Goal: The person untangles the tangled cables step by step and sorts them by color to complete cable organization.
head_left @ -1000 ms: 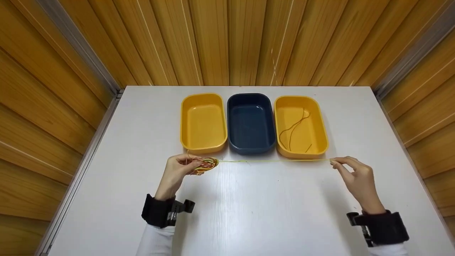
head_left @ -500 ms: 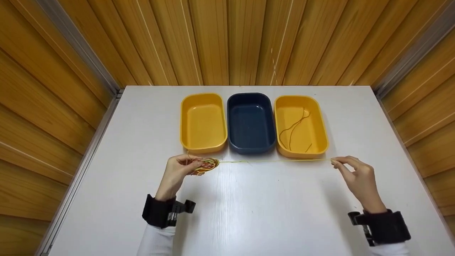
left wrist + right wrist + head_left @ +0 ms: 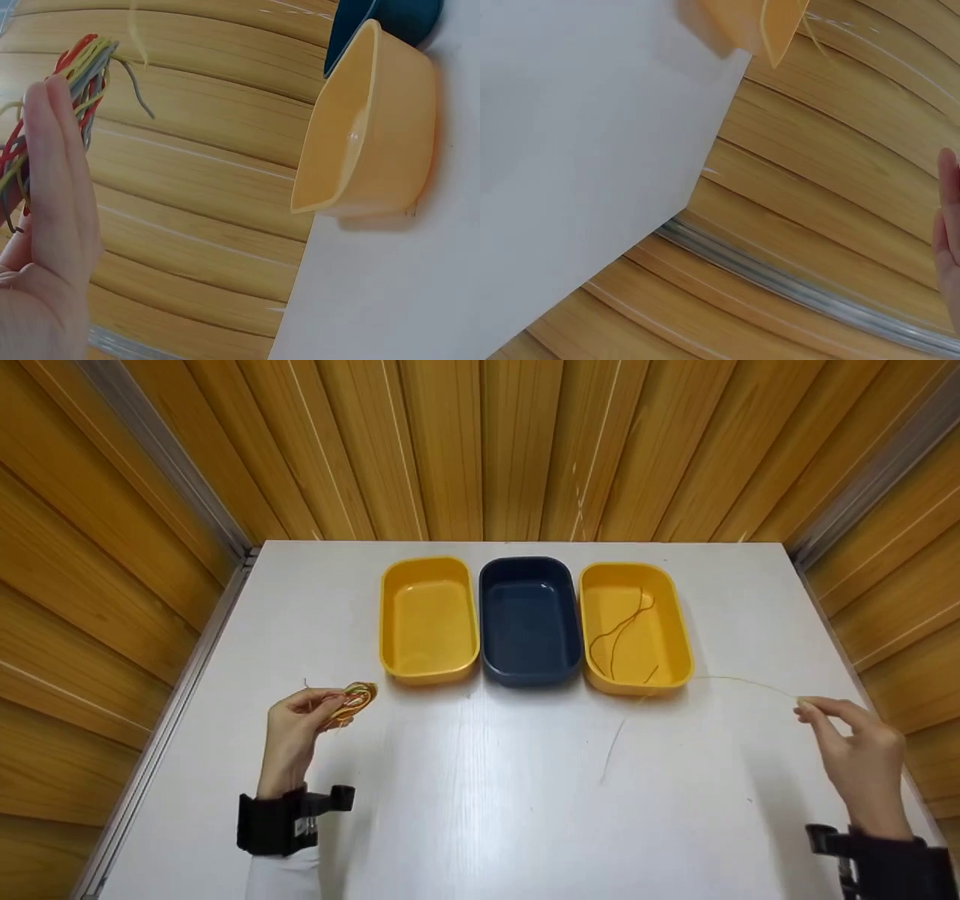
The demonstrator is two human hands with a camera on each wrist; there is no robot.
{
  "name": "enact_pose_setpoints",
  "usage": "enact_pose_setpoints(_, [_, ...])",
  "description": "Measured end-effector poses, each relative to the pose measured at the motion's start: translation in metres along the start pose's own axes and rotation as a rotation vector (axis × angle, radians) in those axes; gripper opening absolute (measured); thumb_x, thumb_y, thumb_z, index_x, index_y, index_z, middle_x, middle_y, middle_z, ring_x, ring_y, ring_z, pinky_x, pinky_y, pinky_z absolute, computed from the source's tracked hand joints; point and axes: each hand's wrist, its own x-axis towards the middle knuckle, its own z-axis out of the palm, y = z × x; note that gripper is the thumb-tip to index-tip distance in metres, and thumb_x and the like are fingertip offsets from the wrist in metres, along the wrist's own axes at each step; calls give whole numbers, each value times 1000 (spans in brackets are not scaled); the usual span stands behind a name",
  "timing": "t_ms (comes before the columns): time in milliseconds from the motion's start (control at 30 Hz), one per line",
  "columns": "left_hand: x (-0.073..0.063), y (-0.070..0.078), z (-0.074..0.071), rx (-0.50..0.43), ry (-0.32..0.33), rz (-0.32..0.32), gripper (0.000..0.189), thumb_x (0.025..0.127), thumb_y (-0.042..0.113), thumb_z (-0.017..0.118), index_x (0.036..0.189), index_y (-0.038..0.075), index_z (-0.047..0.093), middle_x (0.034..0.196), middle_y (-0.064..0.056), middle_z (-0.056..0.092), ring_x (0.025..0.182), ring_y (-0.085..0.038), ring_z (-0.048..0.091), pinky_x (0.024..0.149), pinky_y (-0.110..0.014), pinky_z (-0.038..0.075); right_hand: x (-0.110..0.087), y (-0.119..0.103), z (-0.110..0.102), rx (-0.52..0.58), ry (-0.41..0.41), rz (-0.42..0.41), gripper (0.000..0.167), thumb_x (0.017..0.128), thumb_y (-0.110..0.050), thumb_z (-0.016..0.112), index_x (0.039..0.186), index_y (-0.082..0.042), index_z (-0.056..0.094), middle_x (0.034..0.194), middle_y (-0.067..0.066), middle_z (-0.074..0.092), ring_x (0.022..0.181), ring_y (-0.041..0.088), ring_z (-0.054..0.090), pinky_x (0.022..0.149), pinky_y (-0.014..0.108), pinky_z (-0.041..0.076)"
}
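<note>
My left hand pinches a folded bundle of thin cords between thumb and fingers. In the left wrist view, red, yellow and grey strands of the cord bundle stick out past the fingertips, with a grey end hanging loose. On the right, thumb and forefinger of my right hand pinch the end of a single yellow cord. That cord trails in the air leftward past the right yellow bin, and its far part is blurred. Only the edge of my right hand appears in the right wrist view.
Three bins stand side by side at the back of the white table: a left yellow bin, a dark blue bin and a right yellow bin. Inside the right one lie a long looped cord and a short piece.
The yellow cord was taut between both hands; now it has come away from the bundle and swings from the right hand. The left hand has moved left, the right hand right.
</note>
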Motion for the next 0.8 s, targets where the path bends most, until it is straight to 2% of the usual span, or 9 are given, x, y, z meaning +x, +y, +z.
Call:
enact_pose_setpoints(33, [0,0,1,7,6,-8,38,92,-14,61,75,17,76,77,6,71,67,-5,69,62,-16,60,2,-3,1,5,-6,3,12,91,10,68,87,22,69,93,-51,55,88,-33,53,61,-7,30])
enact_pose_setpoints(133, [2,-1,5,8,3,-19,36,92,-14,61,76,15,76,78,5,71,67,-6,69,61,-16,60,6,-7,5,30,-10,7,5,86,19,67,88,23,69,92,-50,57,88,-32,56,63,-7,33])
enact_pose_setpoints(367, [2,-1,7,1,-2,-14,36,92,-14,60,76,15,75,79,4,70,69,-6,70,62,-16,60,11,-14,11,39,-2,63,11,80,28,65,88,22,69,88,-49,58,85,-31,56,66,-7,36])
enact_pose_setpoints(433, [2,0,8,5,-9,-13,35,92,-13,61,77,15,75,79,5,71,69,-6,70,63,-16,61,11,-14,14,46,7,66,11,79,28,65,88,22,69,87,-48,58,84,-31,56,68,-7,37])
enact_pose_setpoints(633, [1,0,11,14,-24,-21,33,92,-12,62,78,13,76,78,5,73,69,-6,71,63,-17,61,8,-15,18,40,18,70,10,81,27,65,89,23,68,88,-50,57,85,-32,55,62,-7,33])
enact_pose_setpoints(800, [0,-2,12,34,-34,-19,31,92,-13,62,79,12,76,78,6,73,68,-6,71,63,-17,61,5,-18,21,37,12,77,10,81,26,65,90,23,69,88,-50,57,84,-32,54,67,-8,36])
